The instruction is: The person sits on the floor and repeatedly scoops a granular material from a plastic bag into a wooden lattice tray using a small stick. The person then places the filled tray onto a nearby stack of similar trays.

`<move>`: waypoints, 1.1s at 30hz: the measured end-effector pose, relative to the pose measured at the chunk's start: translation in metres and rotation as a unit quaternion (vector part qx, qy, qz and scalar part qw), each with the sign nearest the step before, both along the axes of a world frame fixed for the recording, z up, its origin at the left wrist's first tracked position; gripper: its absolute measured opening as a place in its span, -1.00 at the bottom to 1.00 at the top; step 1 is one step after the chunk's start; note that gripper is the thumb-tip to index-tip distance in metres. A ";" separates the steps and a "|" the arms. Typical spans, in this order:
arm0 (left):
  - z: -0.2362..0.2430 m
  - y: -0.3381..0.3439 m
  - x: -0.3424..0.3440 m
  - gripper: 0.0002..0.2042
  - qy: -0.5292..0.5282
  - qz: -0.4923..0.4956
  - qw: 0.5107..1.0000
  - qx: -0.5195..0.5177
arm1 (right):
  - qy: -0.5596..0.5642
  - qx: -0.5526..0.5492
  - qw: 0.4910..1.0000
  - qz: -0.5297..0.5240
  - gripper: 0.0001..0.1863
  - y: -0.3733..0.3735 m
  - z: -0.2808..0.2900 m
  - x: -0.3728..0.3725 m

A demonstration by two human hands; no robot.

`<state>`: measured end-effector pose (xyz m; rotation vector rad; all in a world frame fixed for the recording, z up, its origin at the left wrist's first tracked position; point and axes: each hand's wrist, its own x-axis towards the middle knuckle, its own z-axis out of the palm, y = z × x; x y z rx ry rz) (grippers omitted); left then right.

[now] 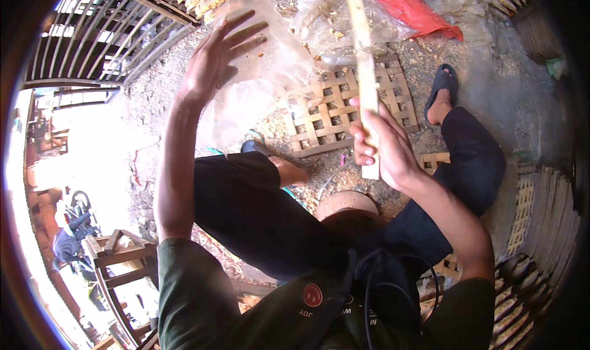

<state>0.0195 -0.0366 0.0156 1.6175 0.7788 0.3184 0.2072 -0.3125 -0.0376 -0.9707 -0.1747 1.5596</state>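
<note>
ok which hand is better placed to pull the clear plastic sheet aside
Probably the left hand: it is open and overlaps the clear plastic sheet in view, though contact is unclear. The right hand grips the pale strip.

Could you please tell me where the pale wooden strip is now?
The wooden strip is right of centre in the head view, held in the right hand, its upper part left of the red plastic.

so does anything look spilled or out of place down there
Yes: pale crumbs are scattered on the floor around the woven lattice, looking spilled. Beyond it, red plastic and crumpled clear plastic lie loose, which looks untidy.
</note>
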 end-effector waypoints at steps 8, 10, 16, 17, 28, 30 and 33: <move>-0.002 0.001 0.040 -0.42 -0.234 0.058 0.941 -0.236 | -0.197 0.124 0.972 0.028 -0.64 0.014 -0.027 -0.055; -0.002 -0.002 0.048 -0.42 -0.280 0.059 0.919 -0.273 | -0.247 0.157 0.956 0.033 -0.68 0.018 -0.041 -0.072; 0.001 0.006 0.048 -0.42 -0.315 0.076 0.903 -0.283 | -0.337 0.071 0.939 0.023 -0.71 0.040 -0.063 -0.072; 0.001 0.008 0.047 -0.42 -0.312 0.094 0.904 -0.277 | -0.283 0.059 0.957 0.020 -0.72 0.037 -0.057 -0.068; 0.005 -0.003 0.047 -0.43 -0.316 0.096 0.912 -0.245 | -0.480 0.142 0.865 0.045 -0.76 0.048 -0.095 -0.076; 0.007 0.000 0.040 -0.43 -0.317 0.081 0.916 -0.233 | -0.415 0.123 0.901 0.038 -0.77 0.047 -0.080 -0.069; 0.012 0.000 0.034 -0.43 -0.331 0.078 0.908 -0.246 | -0.379 0.133 0.912 0.086 -0.79 0.041 -0.052 -0.063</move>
